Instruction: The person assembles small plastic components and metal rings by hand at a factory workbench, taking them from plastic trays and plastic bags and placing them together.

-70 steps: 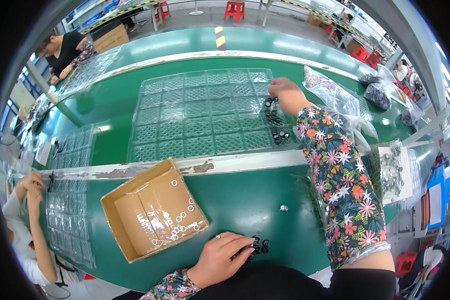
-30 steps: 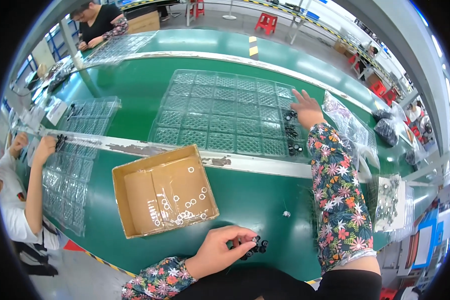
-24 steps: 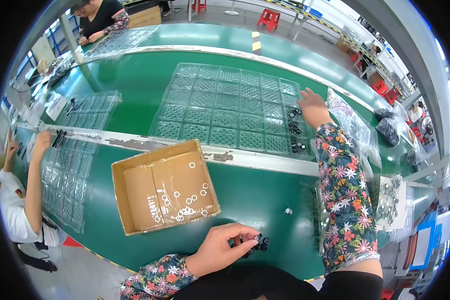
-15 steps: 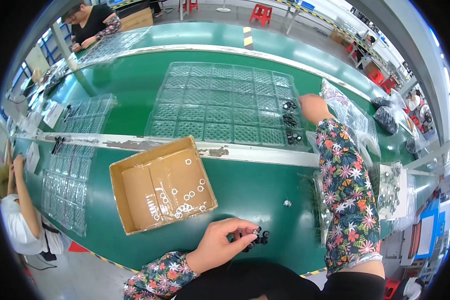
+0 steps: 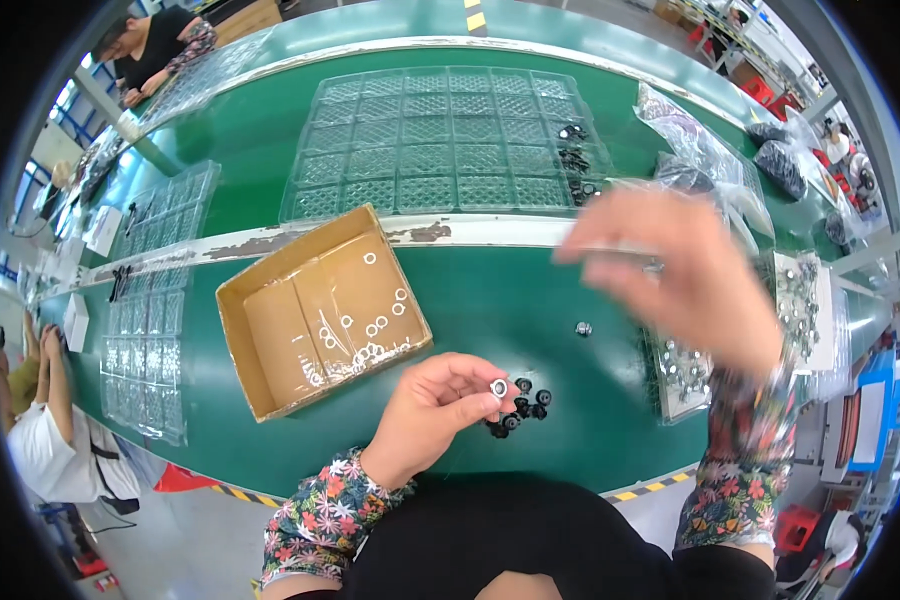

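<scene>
My left hand point(image 5: 425, 410) pinches a small round part point(image 5: 499, 387) between thumb and fingertips; its pale metal ring faces up. Just right of those fingertips, several small black round parts point(image 5: 523, 403) lie in a loose cluster on the green table. My right hand point(image 5: 670, 270) is raised over the table, smeared by motion, and I cannot make out whether anything is in its fingers. Beyond it, a clear compartment tray point(image 5: 425, 140) holds black parts point(image 5: 573, 160) in its right-hand column. Left of my hands stands a shallow cardboard box point(image 5: 270, 345) with several white rings point(image 5: 370, 352) inside.
One small silver part point(image 5: 583, 328) lies alone on the table. Below my right hand is a flat tray of small metal parts point(image 5: 682, 375). Clear plastic bags point(image 5: 705, 140) lie at the far right. More clear trays point(image 5: 145, 335) stand at the left, near other people.
My right hand has pulled back from the tray's right edge toward me. In my left hand, the part's ring face now shows. The whole view has tilted downward.
</scene>
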{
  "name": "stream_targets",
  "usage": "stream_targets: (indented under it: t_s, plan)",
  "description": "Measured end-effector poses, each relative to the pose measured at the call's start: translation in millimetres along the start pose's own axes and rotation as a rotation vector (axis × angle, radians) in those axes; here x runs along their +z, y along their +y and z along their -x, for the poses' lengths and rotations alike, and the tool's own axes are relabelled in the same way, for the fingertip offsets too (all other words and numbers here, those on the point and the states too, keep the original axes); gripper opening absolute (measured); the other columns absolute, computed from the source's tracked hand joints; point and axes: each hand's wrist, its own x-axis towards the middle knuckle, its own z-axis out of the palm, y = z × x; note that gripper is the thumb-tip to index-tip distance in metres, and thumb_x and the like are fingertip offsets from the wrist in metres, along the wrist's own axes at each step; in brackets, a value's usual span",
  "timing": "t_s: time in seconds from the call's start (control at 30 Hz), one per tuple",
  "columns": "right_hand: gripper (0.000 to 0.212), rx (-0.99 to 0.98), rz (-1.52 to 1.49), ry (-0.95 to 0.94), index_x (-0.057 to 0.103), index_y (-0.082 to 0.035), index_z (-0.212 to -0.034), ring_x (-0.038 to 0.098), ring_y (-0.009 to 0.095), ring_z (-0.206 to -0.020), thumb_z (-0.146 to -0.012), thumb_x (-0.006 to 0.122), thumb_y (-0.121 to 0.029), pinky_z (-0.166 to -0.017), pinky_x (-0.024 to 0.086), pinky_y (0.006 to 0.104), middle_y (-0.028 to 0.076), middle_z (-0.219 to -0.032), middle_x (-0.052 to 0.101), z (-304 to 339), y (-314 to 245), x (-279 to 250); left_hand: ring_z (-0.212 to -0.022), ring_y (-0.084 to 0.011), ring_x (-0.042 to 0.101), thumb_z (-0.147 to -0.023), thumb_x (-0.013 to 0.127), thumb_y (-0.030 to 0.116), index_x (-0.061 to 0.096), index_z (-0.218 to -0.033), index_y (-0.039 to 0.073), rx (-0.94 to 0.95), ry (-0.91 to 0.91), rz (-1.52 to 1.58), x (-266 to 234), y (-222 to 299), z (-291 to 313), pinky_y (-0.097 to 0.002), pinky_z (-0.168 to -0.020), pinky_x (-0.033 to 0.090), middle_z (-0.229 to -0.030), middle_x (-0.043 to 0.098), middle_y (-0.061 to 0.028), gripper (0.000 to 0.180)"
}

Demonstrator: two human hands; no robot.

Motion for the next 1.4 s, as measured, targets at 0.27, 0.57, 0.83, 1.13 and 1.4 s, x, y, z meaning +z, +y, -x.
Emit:
stream_targets:
  t_s: [0.27, 0.57, 0.83, 1.13, 1.4]
  plan:
    - [0.013, 0.242, -0.317, 0.203, 0.059, -0.003, -0.086, 0.058, 0.028, -0.071, -0.074, 0.063, -0.001, -0.060, 0.047, 0.0350, 0.010, -0.080, 0.058, 68.3, -46.3, 77.6, -0.080, -0.0145, 0.063, -0.079, 0.066, -0.002, 0.063, -0.098, 0.001, 0.204, -0.035, -0.377, 14.9, 0.6, 0.9, -0.0269, -0.069, 0.051, -0.092, 0.065, -0.0099, 0.019]
    - [0.013, 0.255, -0.153, 0.354, 0.060, -0.004, -0.080, 0.059, 0.027, -0.068, -0.070, 0.066, -0.001, -0.059, 0.048, 0.0342, 0.009, -0.079, 0.060, 75.3, -52.1, 97.6, -0.073, -0.0236, 0.063, -0.067, 0.072, -0.003, 0.064, -0.089, 0.004, 0.856, 0.083, -1.164, 21.7, -2.3, -2.5, -0.0307, -0.063, 0.050, -0.086, 0.064, -0.0077, 0.024]
    - [0.013, 0.254, -0.103, 0.416, 0.059, -0.004, -0.077, 0.059, 0.026, -0.065, -0.068, 0.066, 0.001, -0.055, 0.048, 0.0338, 0.008, -0.076, 0.060, 75.3, -50.6, 106.6, -0.072, -0.0244, 0.063, -0.064, 0.073, -0.005, 0.063, -0.087, 0.001, 0.967, 0.096, -1.223, 21.2, -5.4, -4.3, -0.0308, -0.059, 0.050, -0.085, 0.064, -0.0093, 0.026]
    - [0.010, 0.318, -0.187, 0.388, 0.058, -0.003, -0.074, 0.059, 0.026, -0.063, -0.068, 0.065, 0.002, -0.055, 0.048, 0.0325, 0.008, -0.072, 0.060, 75.1, -47.1, 108.5, -0.071, -0.0234, 0.063, -0.066, 0.073, -0.004, 0.064, -0.088, 0.002, 0.932, 0.103, -1.203, 20.1, -8.2, -4.5, -0.0302, -0.059, 0.050, -0.085, 0.064, -0.0087, 0.024]
    - [0.007, 0.490, -0.444, 0.360, 0.057, -0.001, -0.071, 0.059, 0.019, -0.057, -0.071, 0.063, 0.003, -0.051, 0.048, 0.0285, 0.009, -0.069, 0.058, 77.2, -46.8, 109.3, -0.075, -0.0227, 0.064, -0.069, 0.071, -0.007, 0.066, -0.092, 0.000, 0.726, 0.086, -1.065, 21.3, -9.9, -1.3, -0.0284, -0.064, 0.052, -0.087, 0.066, -0.0127, 0.025]
